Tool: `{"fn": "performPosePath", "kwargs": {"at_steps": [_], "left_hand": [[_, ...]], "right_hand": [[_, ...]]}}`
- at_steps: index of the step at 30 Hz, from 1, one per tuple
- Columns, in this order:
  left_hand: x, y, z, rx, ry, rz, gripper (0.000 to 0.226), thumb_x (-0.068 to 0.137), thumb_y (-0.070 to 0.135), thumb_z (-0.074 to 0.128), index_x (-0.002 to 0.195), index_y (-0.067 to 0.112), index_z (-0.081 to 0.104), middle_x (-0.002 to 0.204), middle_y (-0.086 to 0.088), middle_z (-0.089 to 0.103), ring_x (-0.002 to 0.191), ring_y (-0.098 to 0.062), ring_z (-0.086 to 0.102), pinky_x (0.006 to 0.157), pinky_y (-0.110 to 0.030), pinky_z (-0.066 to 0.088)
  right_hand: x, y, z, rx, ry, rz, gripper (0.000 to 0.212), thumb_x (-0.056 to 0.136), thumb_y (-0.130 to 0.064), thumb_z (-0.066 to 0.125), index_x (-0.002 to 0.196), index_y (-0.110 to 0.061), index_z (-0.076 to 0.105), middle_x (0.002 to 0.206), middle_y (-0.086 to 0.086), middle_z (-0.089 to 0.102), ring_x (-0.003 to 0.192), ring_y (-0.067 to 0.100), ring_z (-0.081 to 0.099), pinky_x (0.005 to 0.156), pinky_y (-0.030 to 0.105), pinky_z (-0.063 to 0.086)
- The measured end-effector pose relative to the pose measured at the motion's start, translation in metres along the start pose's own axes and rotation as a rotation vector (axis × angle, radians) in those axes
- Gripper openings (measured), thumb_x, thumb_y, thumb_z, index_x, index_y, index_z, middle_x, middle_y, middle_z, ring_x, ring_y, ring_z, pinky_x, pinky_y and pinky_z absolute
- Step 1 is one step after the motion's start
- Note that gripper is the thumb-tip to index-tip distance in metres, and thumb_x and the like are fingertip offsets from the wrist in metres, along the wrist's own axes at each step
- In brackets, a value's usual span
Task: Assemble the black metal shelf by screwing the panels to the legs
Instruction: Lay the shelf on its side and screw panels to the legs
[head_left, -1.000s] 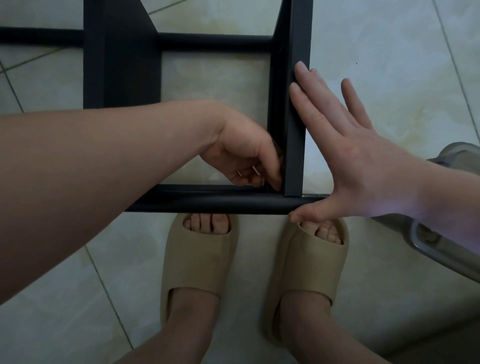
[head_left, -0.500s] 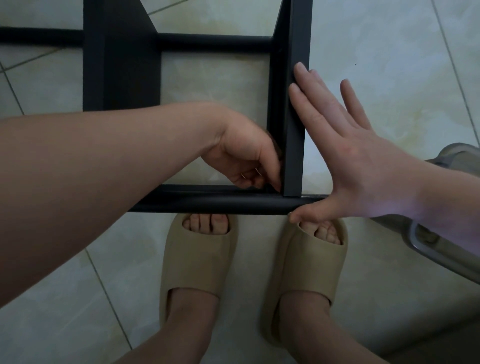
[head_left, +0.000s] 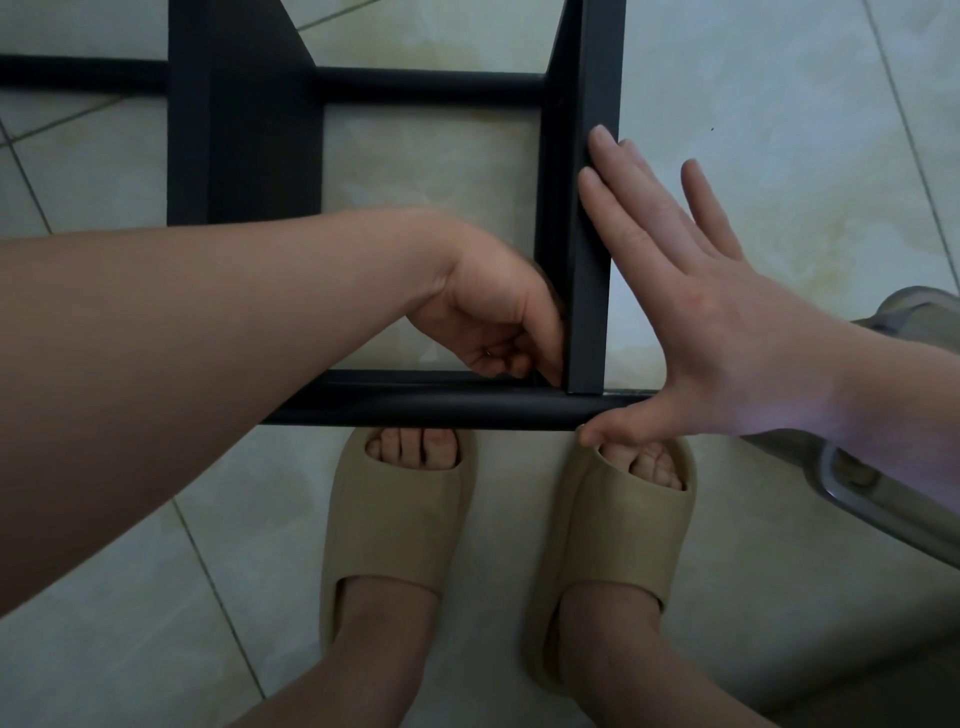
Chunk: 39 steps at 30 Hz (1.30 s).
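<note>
The black metal shelf lies on the tiled floor. A near leg tube (head_left: 415, 409) runs left to right, and a far leg tube (head_left: 431, 85) runs parallel to it. An upright black panel (head_left: 592, 249) meets the near leg at a corner. My left hand (head_left: 493, 317) reaches inside that corner with its fingers curled and pinched against the panel's inner face. A small glint shows among the fingers, and what they pinch is hidden. My right hand (head_left: 691, 312) lies flat and open against the panel's outer face, thumb on the near leg's end.
A second black panel (head_left: 244, 130) stands at the left between the legs. My feet in beige slippers (head_left: 395, 525) stand just behind the near leg. A grey metal-framed object (head_left: 883, 499) sits at the right edge. Pale floor tiles surround the shelf.
My left hand has sunk slightly toward the corner joint, with its fingers still curled there. My right hand has stayed flat on the panel.
</note>
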<state>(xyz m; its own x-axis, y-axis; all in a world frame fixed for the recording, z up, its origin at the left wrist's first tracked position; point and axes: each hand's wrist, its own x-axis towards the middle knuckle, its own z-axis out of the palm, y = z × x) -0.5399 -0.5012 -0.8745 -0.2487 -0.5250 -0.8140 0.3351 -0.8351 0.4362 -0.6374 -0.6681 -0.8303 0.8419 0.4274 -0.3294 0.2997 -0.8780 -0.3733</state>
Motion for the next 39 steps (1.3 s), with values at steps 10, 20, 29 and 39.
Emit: {"fn": "performPosePath", "kwargs": {"at_steps": [10,20,29,39], "left_hand": [[-0.005,-0.0029,-0.0031,-0.039,-0.031,0.014,0.027,0.065,0.013,0.068,0.091,0.016,0.065,0.079,0.003,0.066,0.072,-0.011,0.055,0.072,-0.025,0.044],[0.0008,-0.001,-0.0002,-0.01,0.035,-0.008,0.017,0.09,0.001,0.059,0.081,0.013,0.067,0.071,0.002,0.065,0.064,-0.009,0.049,0.067,-0.021,0.038],[0.0011,-0.0021,-0.0003,-0.024,0.022,0.015,0.017,0.091,-0.002,0.057,0.088,0.013,0.065,0.072,0.002,0.064,0.067,-0.009,0.051,0.068,-0.022,0.039],[-0.0039,-0.0032,-0.0022,-0.035,-0.008,-0.014,0.021,0.073,0.018,0.069,0.094,0.016,0.071,0.086,0.003,0.069,0.071,-0.011,0.052,0.073,-0.026,0.042]], "right_hand": [[-0.0001,0.0001,0.0,-0.001,0.005,-0.006,0.144,0.063,-0.088,0.058,0.16,-0.004,-0.007,0.169,0.011,-0.016,0.156,0.023,-0.016,0.125,0.053,-0.008],[0.0,-0.0008,-0.0004,0.002,-0.002,-0.002,0.145,0.062,-0.087,0.06,0.16,-0.003,-0.006,0.168,0.012,-0.016,0.156,0.024,-0.015,0.125,0.054,-0.008],[-0.0001,-0.0007,-0.0006,0.006,-0.001,-0.002,0.145,0.061,-0.087,0.06,0.16,-0.004,-0.006,0.169,0.012,-0.016,0.156,0.024,-0.015,0.125,0.053,-0.008],[-0.0002,-0.0001,-0.0004,0.004,0.004,-0.005,0.145,0.062,-0.088,0.058,0.16,-0.004,-0.007,0.168,0.012,-0.016,0.156,0.023,-0.016,0.125,0.054,-0.008]]}}
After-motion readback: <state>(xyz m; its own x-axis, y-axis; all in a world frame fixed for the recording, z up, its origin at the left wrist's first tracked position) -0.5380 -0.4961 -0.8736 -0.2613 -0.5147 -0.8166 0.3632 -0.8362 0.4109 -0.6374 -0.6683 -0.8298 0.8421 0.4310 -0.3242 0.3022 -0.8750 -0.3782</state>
